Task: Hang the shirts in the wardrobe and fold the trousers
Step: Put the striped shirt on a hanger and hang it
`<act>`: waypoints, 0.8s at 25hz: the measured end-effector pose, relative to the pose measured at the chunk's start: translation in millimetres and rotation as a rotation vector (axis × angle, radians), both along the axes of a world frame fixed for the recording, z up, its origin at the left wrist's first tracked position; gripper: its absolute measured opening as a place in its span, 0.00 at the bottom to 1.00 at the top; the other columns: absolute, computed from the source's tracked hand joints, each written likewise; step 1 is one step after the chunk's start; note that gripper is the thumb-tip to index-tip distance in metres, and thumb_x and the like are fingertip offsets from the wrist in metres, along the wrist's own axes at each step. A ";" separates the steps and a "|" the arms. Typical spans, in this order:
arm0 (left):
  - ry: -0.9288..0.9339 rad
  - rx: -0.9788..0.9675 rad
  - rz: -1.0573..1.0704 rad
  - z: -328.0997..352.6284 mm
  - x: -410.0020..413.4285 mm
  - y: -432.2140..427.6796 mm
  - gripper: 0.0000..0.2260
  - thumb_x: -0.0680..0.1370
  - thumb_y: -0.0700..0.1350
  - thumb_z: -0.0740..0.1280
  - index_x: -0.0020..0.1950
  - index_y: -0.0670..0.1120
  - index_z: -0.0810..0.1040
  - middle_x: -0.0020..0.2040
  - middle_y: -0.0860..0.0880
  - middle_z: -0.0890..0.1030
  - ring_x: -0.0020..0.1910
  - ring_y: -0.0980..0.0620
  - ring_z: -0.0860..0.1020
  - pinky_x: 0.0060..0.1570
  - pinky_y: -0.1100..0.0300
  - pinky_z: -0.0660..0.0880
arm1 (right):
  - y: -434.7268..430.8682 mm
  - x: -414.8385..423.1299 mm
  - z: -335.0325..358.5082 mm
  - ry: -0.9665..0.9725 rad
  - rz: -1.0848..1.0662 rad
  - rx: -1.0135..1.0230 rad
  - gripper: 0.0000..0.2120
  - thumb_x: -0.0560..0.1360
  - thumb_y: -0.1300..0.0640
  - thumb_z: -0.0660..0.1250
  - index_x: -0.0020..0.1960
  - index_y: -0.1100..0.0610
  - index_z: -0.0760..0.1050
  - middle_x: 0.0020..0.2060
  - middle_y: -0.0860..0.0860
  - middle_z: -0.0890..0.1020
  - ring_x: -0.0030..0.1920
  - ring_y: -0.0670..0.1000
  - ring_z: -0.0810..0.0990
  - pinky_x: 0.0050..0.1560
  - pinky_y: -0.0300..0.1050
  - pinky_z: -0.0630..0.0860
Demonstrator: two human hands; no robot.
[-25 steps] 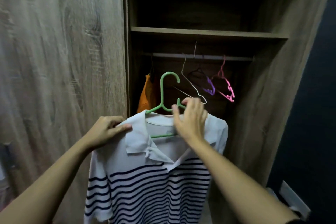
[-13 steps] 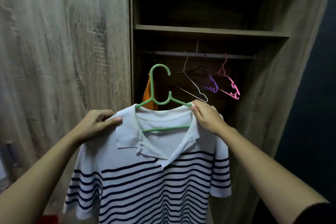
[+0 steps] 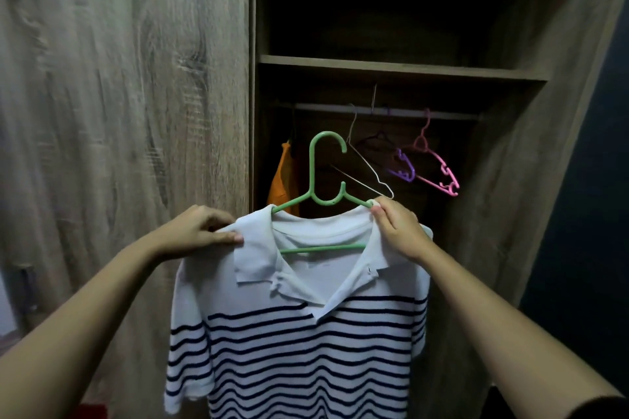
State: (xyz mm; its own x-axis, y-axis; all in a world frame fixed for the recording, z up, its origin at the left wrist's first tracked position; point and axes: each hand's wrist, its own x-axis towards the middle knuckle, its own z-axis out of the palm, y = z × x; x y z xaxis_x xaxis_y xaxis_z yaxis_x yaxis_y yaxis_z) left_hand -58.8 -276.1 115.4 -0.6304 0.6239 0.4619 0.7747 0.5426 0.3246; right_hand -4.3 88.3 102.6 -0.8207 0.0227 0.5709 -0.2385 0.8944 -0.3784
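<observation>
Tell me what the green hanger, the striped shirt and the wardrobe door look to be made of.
The green hanger looks like moulded plastic, matt: thick, rounded, evenly coloured bars. The striped shirt is soft knit fabric, probably cotton: it drapes and its collar creases. The wardrobe door is matt wood-look board, perhaps laminate: grain and knots show, but blur leaves it open.

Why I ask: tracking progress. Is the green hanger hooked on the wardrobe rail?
No, the green hanger, carrying the shirt, sits below the rail, its hook around nothing.

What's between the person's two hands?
Head view: the striped polo shirt, draped on a green hanger, stretches between the left hand and right hand, both gripping its shoulders.
</observation>
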 end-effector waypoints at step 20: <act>-0.115 0.495 0.018 -31.8 79.1 124.5 0.28 0.78 0.45 0.63 0.69 0.64 0.51 0.61 0.61 0.70 0.53 0.71 0.72 0.49 0.82 0.64 | -92.4 -65.6 34.3 -0.206 0.143 -0.689 0.08 0.70 0.51 0.65 0.40 0.57 0.72 0.34 0.56 0.71 0.37 0.52 0.71 0.39 0.43 0.68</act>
